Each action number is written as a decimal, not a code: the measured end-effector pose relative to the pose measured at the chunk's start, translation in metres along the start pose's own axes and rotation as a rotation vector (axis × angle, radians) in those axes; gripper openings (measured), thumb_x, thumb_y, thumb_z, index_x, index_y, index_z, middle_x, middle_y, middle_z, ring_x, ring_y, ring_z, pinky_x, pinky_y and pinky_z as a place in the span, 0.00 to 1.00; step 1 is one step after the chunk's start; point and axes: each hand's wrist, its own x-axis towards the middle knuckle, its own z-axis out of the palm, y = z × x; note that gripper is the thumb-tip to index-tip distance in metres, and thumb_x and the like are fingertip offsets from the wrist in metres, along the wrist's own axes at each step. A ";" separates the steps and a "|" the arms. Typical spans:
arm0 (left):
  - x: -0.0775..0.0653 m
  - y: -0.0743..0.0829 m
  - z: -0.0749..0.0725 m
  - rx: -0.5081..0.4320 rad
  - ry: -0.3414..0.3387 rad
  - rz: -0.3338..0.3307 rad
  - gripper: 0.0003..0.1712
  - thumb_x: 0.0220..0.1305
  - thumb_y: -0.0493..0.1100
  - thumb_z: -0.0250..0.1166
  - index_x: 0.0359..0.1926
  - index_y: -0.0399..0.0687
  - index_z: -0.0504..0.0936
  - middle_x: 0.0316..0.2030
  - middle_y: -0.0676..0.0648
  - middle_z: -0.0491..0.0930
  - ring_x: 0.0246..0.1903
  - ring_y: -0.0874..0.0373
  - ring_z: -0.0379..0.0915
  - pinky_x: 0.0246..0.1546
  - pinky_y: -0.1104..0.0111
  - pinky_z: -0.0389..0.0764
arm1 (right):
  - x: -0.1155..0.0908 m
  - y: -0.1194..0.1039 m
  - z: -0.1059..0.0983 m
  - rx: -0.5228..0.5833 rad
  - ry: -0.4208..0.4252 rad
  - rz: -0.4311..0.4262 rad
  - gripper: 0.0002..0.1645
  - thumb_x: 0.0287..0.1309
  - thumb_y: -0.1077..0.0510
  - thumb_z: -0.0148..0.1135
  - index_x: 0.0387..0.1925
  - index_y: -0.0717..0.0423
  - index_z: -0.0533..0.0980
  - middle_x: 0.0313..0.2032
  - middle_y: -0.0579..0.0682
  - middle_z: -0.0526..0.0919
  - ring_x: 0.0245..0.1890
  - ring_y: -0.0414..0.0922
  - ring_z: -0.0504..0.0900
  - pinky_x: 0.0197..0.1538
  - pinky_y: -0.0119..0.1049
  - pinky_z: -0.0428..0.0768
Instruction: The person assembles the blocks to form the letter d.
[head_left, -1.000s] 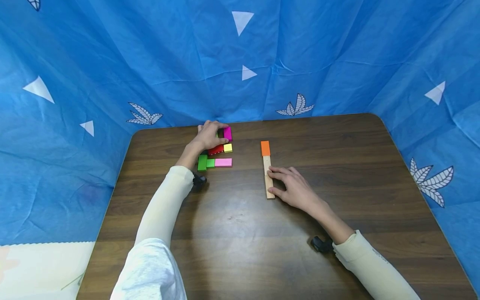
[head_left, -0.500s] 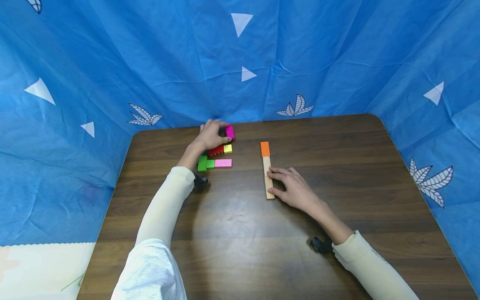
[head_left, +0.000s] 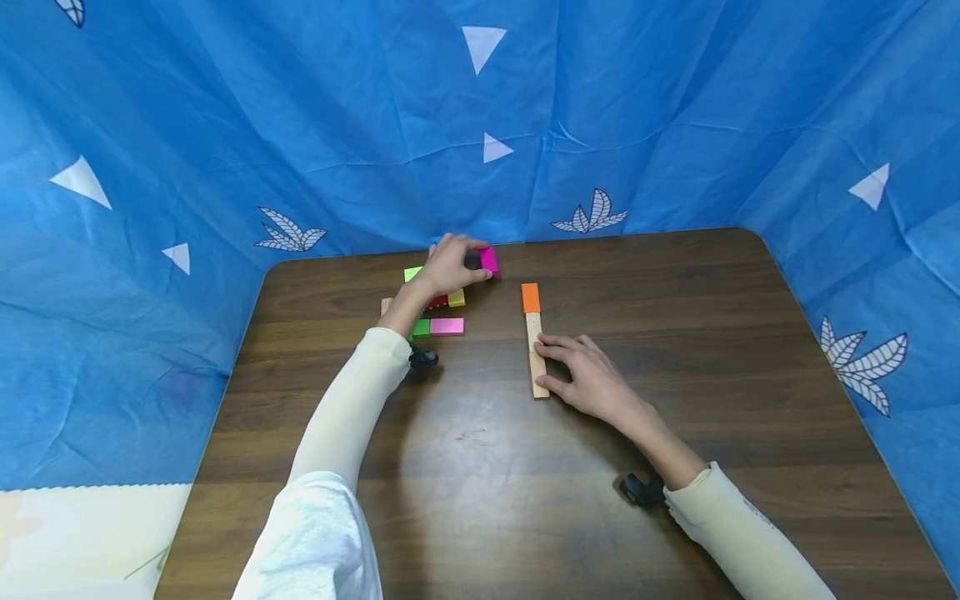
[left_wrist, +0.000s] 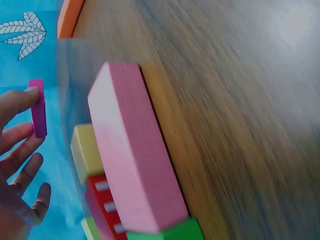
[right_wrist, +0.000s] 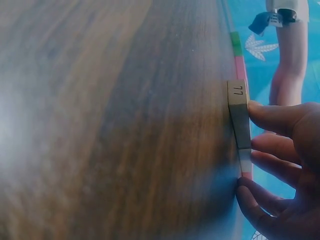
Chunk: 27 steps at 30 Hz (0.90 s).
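My left hand (head_left: 447, 265) pinches a magenta block (head_left: 489, 261) between thumb and fingers at the far side of the table. In the left wrist view this magenta block (left_wrist: 38, 110) looks lifted, its lower end beside the fingertips. My right hand (head_left: 587, 375) rests against a straight row of blocks, its fingertips touching the plain wooden blocks (head_left: 533, 325). An orange block (head_left: 530, 297) caps the far end of that row. In the right wrist view the near wooden block (right_wrist: 237, 92) bears a printed mark, with the thumb beside it.
Left of the row lie a pink block (head_left: 447, 327), a green block (head_left: 421, 327), a yellow block (head_left: 457, 298) and a red block with white marks (left_wrist: 105, 200). The left forearm partly covers this group. A blue curtain (head_left: 420, 125) hangs behind the table (head_left: 480, 500).
My left hand has moved right with the magenta block, away from the colored blocks and toward the row. A light green block and a wooden piece have come into sight. My right hand stays still.
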 end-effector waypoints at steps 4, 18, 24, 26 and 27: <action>0.005 0.007 0.005 0.008 0.000 0.010 0.36 0.69 0.57 0.74 0.74 0.54 0.78 0.73 0.46 0.78 0.68 0.47 0.65 0.71 0.44 0.63 | 0.000 0.000 0.000 0.008 -0.008 0.005 0.37 0.68 0.47 0.74 0.74 0.54 0.76 0.77 0.52 0.76 0.75 0.57 0.76 0.81 0.61 0.63; 0.016 0.022 0.021 -0.012 -0.007 0.032 0.37 0.70 0.57 0.73 0.76 0.54 0.77 0.74 0.46 0.77 0.70 0.46 0.65 0.70 0.47 0.64 | 0.001 0.002 0.000 0.016 -0.008 0.006 0.37 0.68 0.48 0.74 0.74 0.54 0.76 0.77 0.53 0.75 0.76 0.57 0.76 0.83 0.64 0.58; 0.019 0.031 0.024 -0.002 -0.021 0.039 0.38 0.71 0.58 0.72 0.77 0.54 0.76 0.75 0.47 0.76 0.69 0.48 0.65 0.68 0.49 0.65 | 0.000 0.003 0.001 0.008 -0.009 0.007 0.37 0.69 0.47 0.74 0.74 0.54 0.76 0.77 0.52 0.75 0.75 0.56 0.76 0.82 0.62 0.61; 0.020 0.033 0.026 0.005 -0.022 0.044 0.38 0.71 0.58 0.72 0.77 0.54 0.75 0.75 0.47 0.75 0.69 0.48 0.65 0.68 0.51 0.65 | 0.001 0.003 0.002 0.009 -0.007 0.008 0.37 0.69 0.46 0.74 0.74 0.53 0.76 0.77 0.52 0.75 0.75 0.56 0.76 0.81 0.62 0.63; 0.021 0.034 0.027 0.008 -0.020 0.046 0.38 0.71 0.58 0.72 0.77 0.55 0.75 0.75 0.47 0.75 0.69 0.48 0.65 0.67 0.51 0.66 | 0.001 0.003 0.002 0.009 -0.005 0.008 0.37 0.68 0.46 0.74 0.74 0.53 0.76 0.77 0.52 0.75 0.75 0.56 0.76 0.81 0.62 0.63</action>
